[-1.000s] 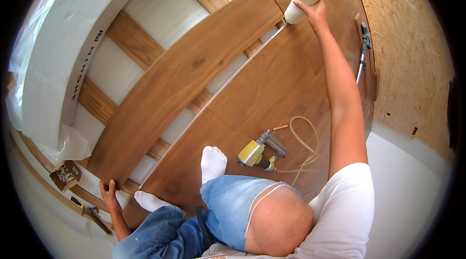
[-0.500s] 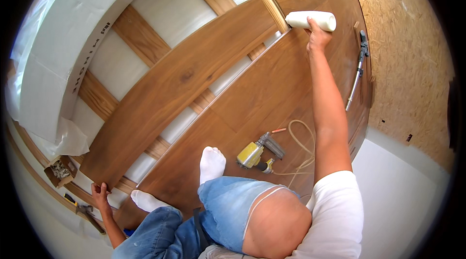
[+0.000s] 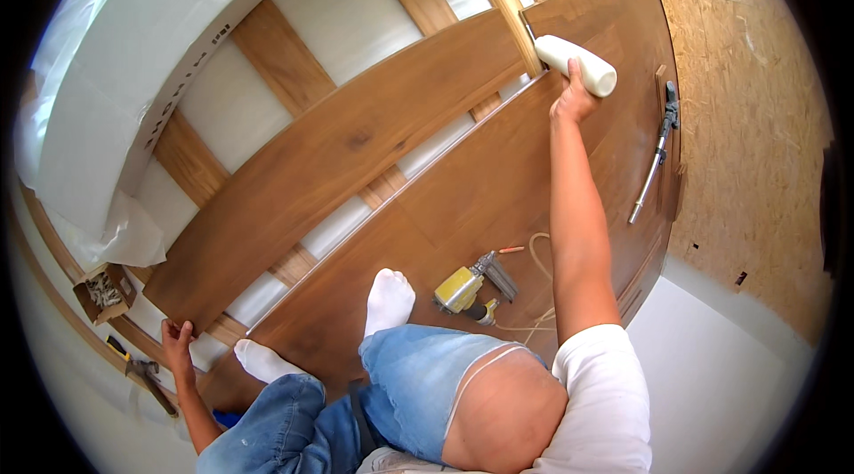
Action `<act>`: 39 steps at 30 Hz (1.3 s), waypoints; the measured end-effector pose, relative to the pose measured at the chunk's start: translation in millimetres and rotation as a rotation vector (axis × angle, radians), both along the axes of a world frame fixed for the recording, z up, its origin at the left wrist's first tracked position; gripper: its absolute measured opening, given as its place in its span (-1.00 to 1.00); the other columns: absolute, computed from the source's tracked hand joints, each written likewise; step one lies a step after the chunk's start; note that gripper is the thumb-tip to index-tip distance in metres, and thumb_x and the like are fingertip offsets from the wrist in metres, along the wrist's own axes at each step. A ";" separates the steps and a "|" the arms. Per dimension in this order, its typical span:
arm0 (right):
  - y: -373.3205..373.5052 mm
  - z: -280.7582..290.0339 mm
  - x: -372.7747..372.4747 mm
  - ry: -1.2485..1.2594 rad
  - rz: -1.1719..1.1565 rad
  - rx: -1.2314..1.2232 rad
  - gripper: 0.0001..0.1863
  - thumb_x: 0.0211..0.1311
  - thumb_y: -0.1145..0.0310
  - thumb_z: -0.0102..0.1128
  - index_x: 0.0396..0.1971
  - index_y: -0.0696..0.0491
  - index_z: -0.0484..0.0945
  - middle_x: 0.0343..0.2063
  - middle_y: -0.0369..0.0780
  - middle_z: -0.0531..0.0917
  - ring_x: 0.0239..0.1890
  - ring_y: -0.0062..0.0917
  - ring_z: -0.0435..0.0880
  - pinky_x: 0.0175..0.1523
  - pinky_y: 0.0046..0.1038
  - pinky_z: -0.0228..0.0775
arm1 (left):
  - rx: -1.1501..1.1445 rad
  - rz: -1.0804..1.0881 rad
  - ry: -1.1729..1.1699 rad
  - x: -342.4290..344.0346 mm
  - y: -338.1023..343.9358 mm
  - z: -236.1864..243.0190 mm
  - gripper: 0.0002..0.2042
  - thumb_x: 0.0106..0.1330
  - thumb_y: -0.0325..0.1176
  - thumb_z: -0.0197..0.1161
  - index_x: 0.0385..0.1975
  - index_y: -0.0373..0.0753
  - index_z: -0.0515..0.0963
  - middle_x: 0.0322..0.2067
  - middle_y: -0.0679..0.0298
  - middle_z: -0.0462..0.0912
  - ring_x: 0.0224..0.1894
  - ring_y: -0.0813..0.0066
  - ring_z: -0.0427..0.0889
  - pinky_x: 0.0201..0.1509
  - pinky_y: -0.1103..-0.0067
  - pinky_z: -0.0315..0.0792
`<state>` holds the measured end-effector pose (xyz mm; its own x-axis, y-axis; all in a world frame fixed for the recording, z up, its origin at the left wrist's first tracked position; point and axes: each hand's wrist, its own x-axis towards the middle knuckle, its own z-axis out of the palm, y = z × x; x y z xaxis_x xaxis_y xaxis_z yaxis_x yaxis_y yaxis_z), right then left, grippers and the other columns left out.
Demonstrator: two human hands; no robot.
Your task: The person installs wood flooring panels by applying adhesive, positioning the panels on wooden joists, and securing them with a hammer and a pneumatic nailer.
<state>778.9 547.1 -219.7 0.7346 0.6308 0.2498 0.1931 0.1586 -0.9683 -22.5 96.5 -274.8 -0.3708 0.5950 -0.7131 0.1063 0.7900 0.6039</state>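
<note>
A white plastic squeeze bottle [image 3: 578, 65] is gripped in my right hand [image 3: 574, 100] at the far right. It lies tilted, its narrow end pointing left toward a short light wood slat [image 3: 516, 25] and the end of a fixed board. On the near left, my left hand [image 3: 180, 348] has its thumb and fingers on the near end of a long loose brown floorboard [image 3: 338, 145]. That floorboard rests across wooden joists [image 3: 387, 187], with a gap between it and the laid brown flooring [image 3: 480, 180].
On the laid flooring sit a yellow nail gun [image 3: 460, 289] with a hose, a red pencil [image 3: 511, 249] and a metal pole tool [image 3: 660, 145]. Farther left are a long white carton [image 3: 169, 47], a small box of loose bits [image 3: 102, 294] and a hammer [image 3: 147, 374].
My right hand has come slightly nearer and to the left, and the bottle has turned so its base end sits lower in view. My left hand stays at the floorboard's end.
</note>
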 end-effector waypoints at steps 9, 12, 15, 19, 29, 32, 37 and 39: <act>-40.5 24.1 18.8 0.279 -0.333 -0.054 -0.49 0.29 0.44 0.41 0.15 0.29 0.43 0.11 -0.03 0.58 0.08 -0.11 0.67 0.08 0.08 0.74 | 0.004 -0.126 0.014 5.2 25.7 14.4 -0.64 0.36 -0.34 0.39 0.00 -0.26 0.37 -0.33 0.36 0.50 -0.33 0.61 0.50 -0.25 0.63 0.45; -67.8 23.9 35.5 0.607 -0.305 -0.068 -0.39 0.46 -0.07 0.14 0.18 0.19 0.43 0.10 -0.03 0.60 0.06 -0.15 0.69 0.00 -0.10 0.79 | -0.014 -0.302 0.117 -7.0 26.9 5.8 -0.64 0.36 -0.34 0.39 -0.02 -0.32 0.37 -0.30 0.24 0.60 -0.31 0.51 0.58 -0.24 0.54 0.49; -110.7 -2.9 56.6 0.858 -0.228 -0.130 -0.43 0.48 -0.16 -0.03 0.05 0.07 0.56 -0.12 -0.12 0.71 -0.19 -0.26 0.77 -0.31 -0.39 0.78 | 0.019 -0.422 0.219 -0.5 36.4 12.0 -0.62 0.35 -0.26 0.42 -0.11 -0.35 0.38 -0.34 0.16 0.63 -0.32 0.39 0.61 -0.22 0.45 0.51; -161.8 -32.3 51.7 1.424 0.093 -0.165 -0.55 0.39 0.03 0.11 -0.07 0.15 0.62 -0.26 -0.04 0.73 -0.34 -0.24 0.78 -0.40 -0.45 0.72 | -0.020 -0.554 0.372 7.0 57.2 19.9 -0.60 0.28 -0.22 0.47 -0.17 -0.36 0.42 -0.46 0.07 0.64 -0.41 0.20 0.63 -0.24 0.37 0.50; -182.9 -36.4 25.4 1.419 0.143 -0.412 -0.54 0.37 0.00 0.03 -0.36 0.16 0.56 -0.65 -0.36 0.61 -0.55 -0.59 0.66 -0.45 -0.55 0.62 | -0.043 -0.489 0.312 37.5 64.1 31.1 -0.60 0.19 -0.21 0.56 -0.31 -0.34 0.47 -0.58 0.21 0.58 -0.58 0.46 0.54 -0.50 0.47 0.45; -188.9 -30.7 25.9 1.475 0.142 -0.398 -0.62 0.43 0.12 -0.05 -0.44 0.12 0.50 -0.70 -0.44 0.53 -0.62 -0.65 0.59 -0.49 -0.60 0.59 | -0.045 -0.378 0.164 42.9 44.6 31.9 -0.60 0.20 -0.21 0.56 -0.34 -0.30 0.44 -0.60 0.33 0.51 -0.57 0.60 0.49 -0.55 0.56 0.42; -192.3 -33.1 37.5 1.475 0.094 -0.396 -0.64 0.45 0.14 -0.06 -0.47 0.06 0.50 -0.68 -0.43 0.53 -0.58 -0.64 0.60 -0.50 -0.62 0.59 | -0.029 -0.259 0.093 52.8 22.1 15.8 -0.63 0.22 -0.23 0.55 -0.36 -0.29 0.44 -0.60 0.35 0.49 -0.58 0.62 0.48 -0.55 0.59 0.41; -192.2 -32.0 28.7 1.439 0.004 -0.365 -0.60 0.47 0.09 -0.07 -0.47 0.07 0.50 -0.66 -0.40 0.56 -0.57 -0.60 0.62 -0.48 -0.59 0.61 | -0.034 -0.281 0.121 57.1 22.5 18.8 -0.63 0.22 -0.23 0.54 -0.36 -0.30 0.44 -0.60 0.33 0.49 -0.58 0.60 0.49 -0.55 0.58 0.41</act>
